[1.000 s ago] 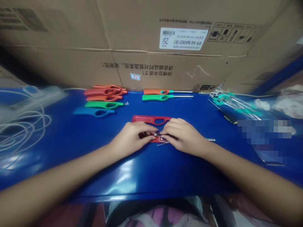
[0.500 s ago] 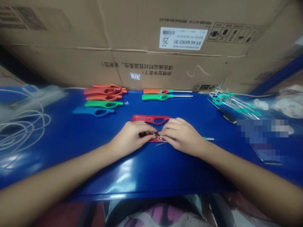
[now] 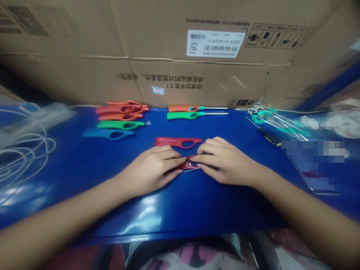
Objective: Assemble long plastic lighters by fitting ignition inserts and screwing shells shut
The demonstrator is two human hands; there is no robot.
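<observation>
Between my hands lies a red lighter housing half [image 3: 192, 165], open side up, with a white wire and a small dark part inside; much of it is hidden under fingers. My left hand [image 3: 154, 165] is closed around its left end, fingertips pressed on the shell. From the right, my right hand [image 3: 225, 161] pinches the other end with thumb and fingers. A thin grey rod [image 3: 191, 170] runs along the near edge of this shell. Just beyond my hands rests a second red housing half [image 3: 168, 142], untouched.
Orange, red, green [image 3: 120, 125] and blue lighter housings [image 3: 108, 134] lie at back left. Two lighters with metal tubes [image 3: 185, 116] sit at back centre. To the right are teal-and-metal nozzles [image 3: 281, 122], a screwdriver [image 3: 268, 136] and a phone [image 3: 317, 180]. A cardboard box [image 3: 157, 67] walls the back.
My fingertips have moved apart, showing more of the red shell and its white wire. My left hand has slid a little left. The metal tip beyond my right hand is now hidden.
</observation>
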